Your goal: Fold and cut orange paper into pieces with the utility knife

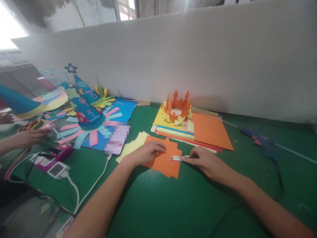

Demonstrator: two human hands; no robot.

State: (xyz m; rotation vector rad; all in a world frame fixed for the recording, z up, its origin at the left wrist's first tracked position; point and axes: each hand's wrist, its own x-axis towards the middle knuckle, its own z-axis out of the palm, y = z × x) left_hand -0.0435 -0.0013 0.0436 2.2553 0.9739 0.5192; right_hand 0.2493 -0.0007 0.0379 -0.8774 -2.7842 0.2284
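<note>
Fingers of right hand [206, 161] clamped on cutter [177, 158]; left hand [148, 152] flat, fingers apart, on orange paper [166, 166].

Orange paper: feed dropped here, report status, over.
Left hand flat on orange paper. Right hand grips small tool, tip over paper. Paper stack just beyond.

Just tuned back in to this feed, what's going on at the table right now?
A person is working on a jagged-edged orange paper sheet on the green table. Their left hand presses it flat, while the right hand pinches a slim tool, possibly a craft knife, with its tip at the sheet's edge. Behind, an orange paper crown sits on a stack of coloured paper, and a blue glue gun lies to the right. At far left, a co-worker's hand rests near a blue cone hat.
</note>
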